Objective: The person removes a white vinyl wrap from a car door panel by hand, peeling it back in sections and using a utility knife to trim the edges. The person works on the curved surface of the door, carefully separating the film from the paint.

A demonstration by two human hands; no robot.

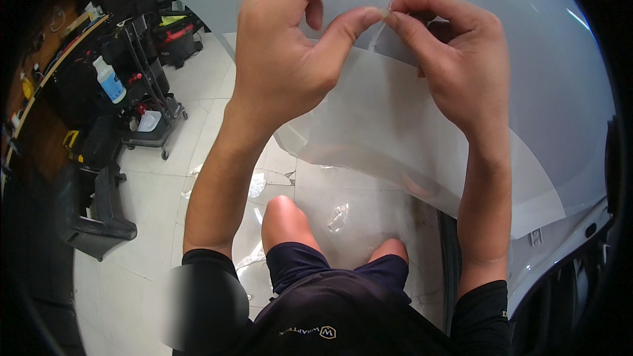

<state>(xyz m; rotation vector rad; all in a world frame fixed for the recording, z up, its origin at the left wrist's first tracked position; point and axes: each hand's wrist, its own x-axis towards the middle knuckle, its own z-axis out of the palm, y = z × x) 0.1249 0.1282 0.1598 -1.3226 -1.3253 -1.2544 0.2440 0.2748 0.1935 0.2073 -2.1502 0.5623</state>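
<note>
- The pale, glossy car panel (554,46) fills the upper and right side of the view, curving away beyond both hands.
- A translucent film sheet (389,109) lies along the lower part of the panel; its lower edge bows above the tiled floor (211,122), and its right end finishes in a corner beyond the right forearm.
- To the left, floor stretches between the left forearm and a black wheeled cart (148,79), with a black stool (102,217) nearer; a crumpled clear scrap (339,216) lies between the person's knees.
- The sheet's long axis slopes from upper left down to lower right, passing under the hands.
- Above the sheet, a thin clear strip (378,36) points up and slightly right, its upper end at the right fingertips.
- Right hand (468,59): thumb and index are pinched together on that strip's upper end, the other fingers curled behind.
- Left hand (287,43): thumb reaches right to meet the right fingertips, while its index stands well apart from it; whether the thumb presses on the strip, I cannot tell.
</note>
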